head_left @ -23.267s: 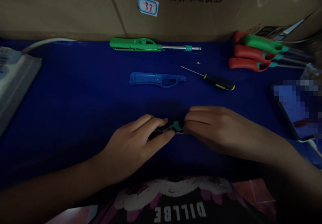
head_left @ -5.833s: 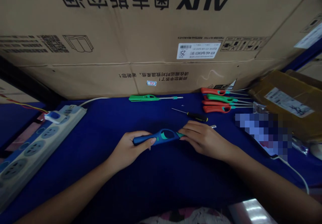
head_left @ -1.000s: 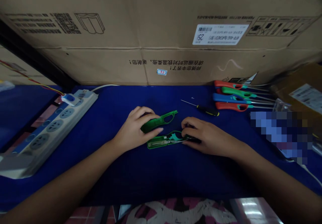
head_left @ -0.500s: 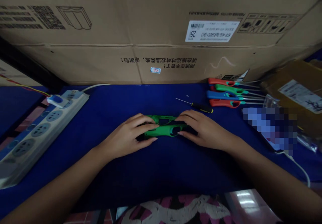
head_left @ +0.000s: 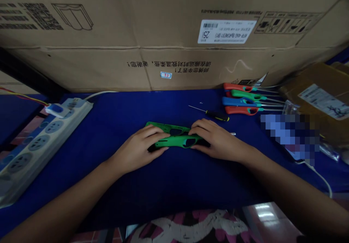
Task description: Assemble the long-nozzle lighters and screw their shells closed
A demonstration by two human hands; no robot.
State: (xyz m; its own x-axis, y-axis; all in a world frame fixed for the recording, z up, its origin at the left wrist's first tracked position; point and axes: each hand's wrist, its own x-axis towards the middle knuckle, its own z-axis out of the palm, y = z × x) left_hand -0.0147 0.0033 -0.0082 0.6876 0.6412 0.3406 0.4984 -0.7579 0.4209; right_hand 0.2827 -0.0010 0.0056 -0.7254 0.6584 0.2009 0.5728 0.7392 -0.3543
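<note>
Two green lighter shell halves lie side by side near the middle of the blue table. The nearer half, a green lighter casing point(head_left: 174, 141), shows its smooth outside and a trigger opening. Behind it, the other green shell half point(head_left: 153, 124) shows its ribbed inside. My left hand point(head_left: 139, 144) closes its fingers around the left part of the nearer casing. On the right end, my right hand point(head_left: 216, 139) grips the casing between thumb and fingers and covers much of it. A small metallic end point(head_left: 233, 134) sticks out past the right hand.
A screwdriver point(head_left: 216, 115) lies behind my right hand. Several long-necked lighters point(head_left: 241, 101) are stacked at the back right, near a pixelated phone point(head_left: 289, 137) and a brown package point(head_left: 321, 94). A power strip point(head_left: 40, 144) runs along the left. A large cardboard box point(head_left: 174, 17) stands behind.
The view has shifted slightly. More of the rear shell half now shows at its left end beyond my left fingers, and a metallic end shows beyond my right hand. Both hands keep their grip.
</note>
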